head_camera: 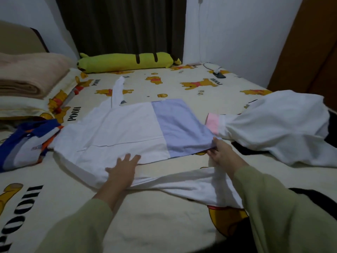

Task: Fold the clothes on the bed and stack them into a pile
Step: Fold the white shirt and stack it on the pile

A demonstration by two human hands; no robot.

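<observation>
My right hand (223, 154) pinches the near corner of the blue hem band on the white garment (116, 132), thumb on top and fingers curled under the cloth. My left hand (123, 169) lies flat with fingers straight and spread, pressing the garment's near edge down; it holds nothing. The garment is spread in the middle of the bed (155, 212), one sleeve (117, 90) stretched away toward the far side and the other sleeve (191, 185) trailing along the near side under my right forearm.

Just to the right, touching the blue band's far corner, a crumpled white piece with a pink cuff (277, 125) lies in a heap. Something dark shows under and beside it; I cannot tell what it is. At the left edge of the white garment sits a folded blue, white and orange shirt (25, 143), its corner touching the white cloth.

The bed sheet is cream, printed with yellow bears and lettering. At far left is a folded beige blanket (27, 75) on top of a pillow. Along the far edge lies one long yellow-green plush toy (127, 62), in front of a dark curtain (120, 24). A white cable (200, 30) hangs down the pale wall to a small device (218, 72) on the sheet. A brown wooden panel (310, 52) stands at right.

Counted: three garments I can make out, one blanket, one plush toy, two hands in pale green sleeves.
</observation>
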